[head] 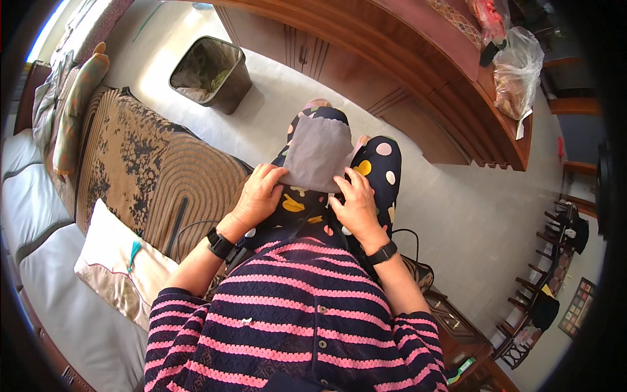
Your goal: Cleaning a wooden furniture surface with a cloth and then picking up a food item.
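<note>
A small piece of grey cloth (pixel 318 152) lies spread over my knees, on dark trousers with coloured spots. My left hand (pixel 262 193) pinches its near left corner between thumb and fingers. At the near right corner, my right hand (pixel 355 203) has its fingertips on the cloth's edge, with the thumb just below; whether it grips the edge or only rests on it is hard to tell. Both wrists wear black bands.
Ahead on the floor stands a dark waste bin (pixel 235 93) with a liner and scraps. A wooden cabinet (pixel 352 88) curves across the front, bearing a plastic bag (pixel 517 73) at right. On the sofa at left lies a white cushion (pixel 110 240).
</note>
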Available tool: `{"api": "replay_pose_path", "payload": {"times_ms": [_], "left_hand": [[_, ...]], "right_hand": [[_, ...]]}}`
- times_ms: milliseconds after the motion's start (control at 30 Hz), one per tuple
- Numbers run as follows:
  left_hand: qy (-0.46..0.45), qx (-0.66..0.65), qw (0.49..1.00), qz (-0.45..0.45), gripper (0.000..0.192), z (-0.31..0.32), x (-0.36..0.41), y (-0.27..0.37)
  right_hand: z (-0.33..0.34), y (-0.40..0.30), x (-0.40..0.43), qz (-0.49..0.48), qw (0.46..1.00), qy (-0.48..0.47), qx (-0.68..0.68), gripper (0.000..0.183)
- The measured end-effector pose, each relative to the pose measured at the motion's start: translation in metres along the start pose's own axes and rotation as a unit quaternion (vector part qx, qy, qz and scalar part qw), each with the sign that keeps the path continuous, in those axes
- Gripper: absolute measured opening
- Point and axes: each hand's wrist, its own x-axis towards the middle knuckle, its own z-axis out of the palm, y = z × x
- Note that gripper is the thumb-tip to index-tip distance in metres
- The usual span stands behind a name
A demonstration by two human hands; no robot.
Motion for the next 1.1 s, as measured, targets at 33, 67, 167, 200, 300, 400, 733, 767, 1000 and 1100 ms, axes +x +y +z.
{"api": "replay_pose_path", "payload": {"times_ms": [33, 67, 167, 200, 300, 400, 733, 767, 1000, 1100], "left_hand": [[-0.012, 0.028, 0.999, 0.023, 0.032, -0.001, 0.004, 0.003], [-0.024, 0.056, 0.997, 0.045, 0.033, -0.001, 0.007, 0.005], [-0.042, 0.07, 0.995, 0.062, 0.03, -0.002, 0.012, 0.004], [-0.042, 0.071, 0.995, 0.062, 0.03, -0.002, 0.013, 0.004], [-0.041, 0.065, 0.995, 0.07, 0.026, -0.006, 0.025, 0.001], [0.001, 0.029, 0.988, 0.15, 0.015, -0.015, 0.056, 0.021], [-0.183, -0.064, 0.972, 0.131, 0.023, -0.061, 0.164, 0.082], [-0.188, -0.124, 0.969, 0.103, 0.024, -0.064, 0.169, 0.081], [-0.243, -0.373, 0.885, -0.136, 0.037, -0.06, 0.148, 0.042], [-0.259, -0.442, 0.839, -0.182, 0.037, -0.049, 0.131, 0.03]], "right_hand": [[0.001, 0.001, 0.0, 0.007, 1.0, -0.027, -0.003, 0.056], [-0.001, -0.001, 0.002, -0.004, 1.0, -0.024, -0.016, 0.06], [-0.004, -0.012, 0.006, -0.032, 0.999, -0.027, -0.03, 0.068], [-0.003, -0.015, 0.008, -0.049, 0.998, -0.033, -0.032, 0.07], [-0.001, -0.018, 0.019, -0.081, 0.996, -0.03, -0.018, 0.072], [0.001, -0.014, 0.032, -0.069, 0.997, 0.014, -0.009, 0.074], [-0.044, -0.027, 0.084, 0.158, 0.861, -0.018, 0.482, 0.033], [-0.047, -0.022, 0.085, 0.16, 0.834, -0.035, 0.526, 0.033], [-0.082, -0.032, 0.071, 0.192, 0.69, -0.157, 0.68, 0.04], [-0.079, -0.026, 0.063, 0.187, 0.697, -0.143, 0.678, 0.039]]}}
